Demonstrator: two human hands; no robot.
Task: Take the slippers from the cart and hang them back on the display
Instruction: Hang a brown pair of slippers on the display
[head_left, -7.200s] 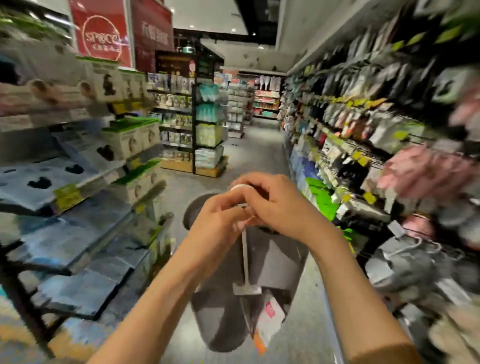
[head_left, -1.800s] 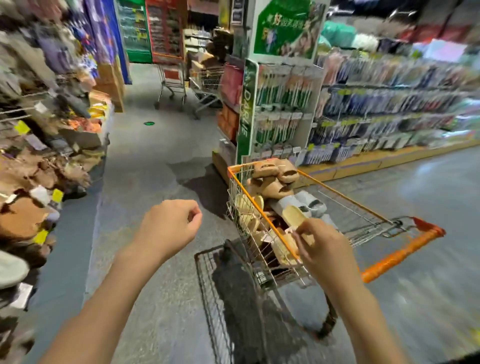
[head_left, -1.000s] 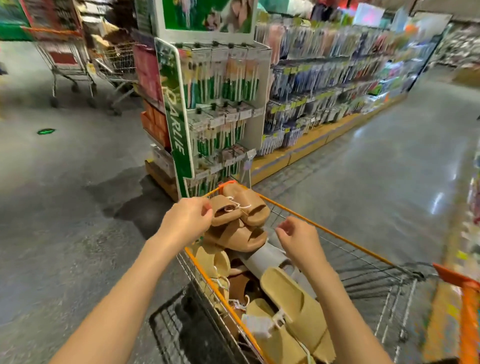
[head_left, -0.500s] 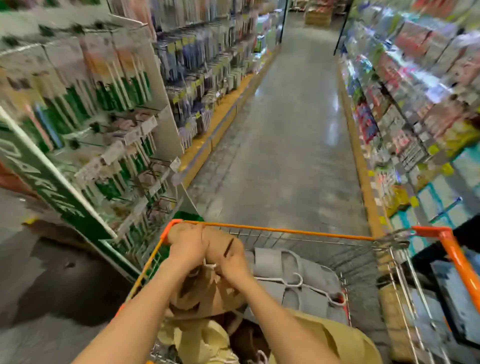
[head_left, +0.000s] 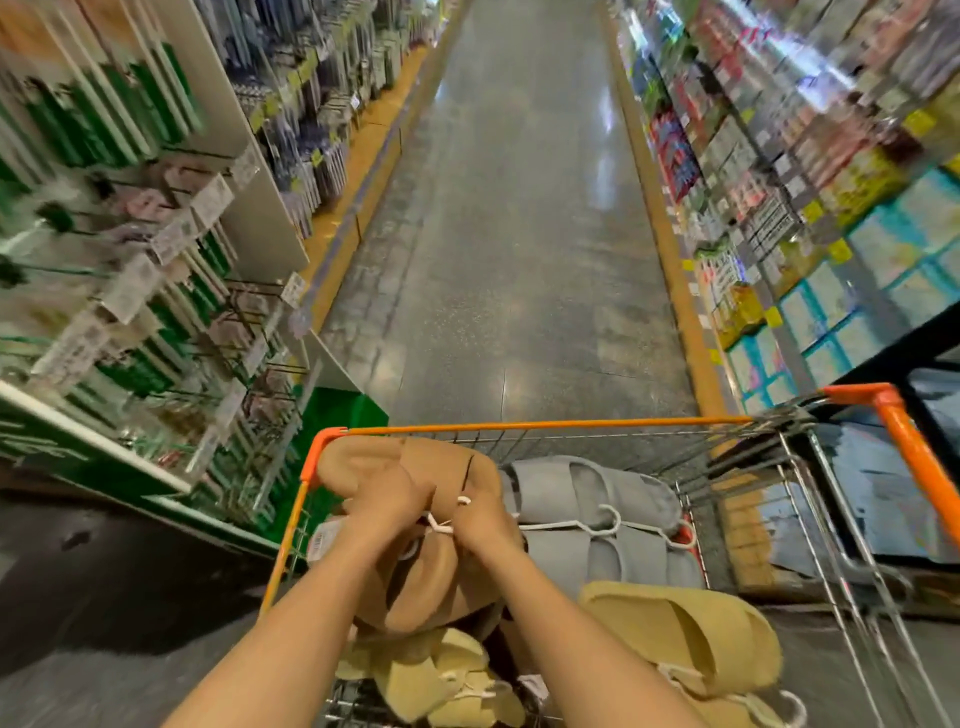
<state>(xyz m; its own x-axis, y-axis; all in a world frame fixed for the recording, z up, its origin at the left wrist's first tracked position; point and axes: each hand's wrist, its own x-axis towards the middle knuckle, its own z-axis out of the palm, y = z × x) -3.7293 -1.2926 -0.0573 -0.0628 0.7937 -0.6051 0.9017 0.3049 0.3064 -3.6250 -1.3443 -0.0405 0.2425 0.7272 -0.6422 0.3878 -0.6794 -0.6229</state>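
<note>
The tan slippers (head_left: 415, 467) lie atop the pile in the cart (head_left: 545, 425). Both grips curl onto them: left hand (head_left: 387, 501) and right hand (head_left: 485, 527) pinch around the white hanger (head_left: 441, 526). They look light, soft and springy; lifting by the stiff hanger seems surest.

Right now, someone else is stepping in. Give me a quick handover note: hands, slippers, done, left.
Left hand: grips the tan slippers on top of the pile in the cart.
Right hand: fingers pinch the white hanger joining that tan pair.
Also in the cart: grey slippers on a white hanger, yellow slippers nearest the person.
Done: tan pair grasped, not yet lifted clear.
Left: lift it out, hang it on the display, then the grey and yellow pairs. The slipper display is not in view.
</note>
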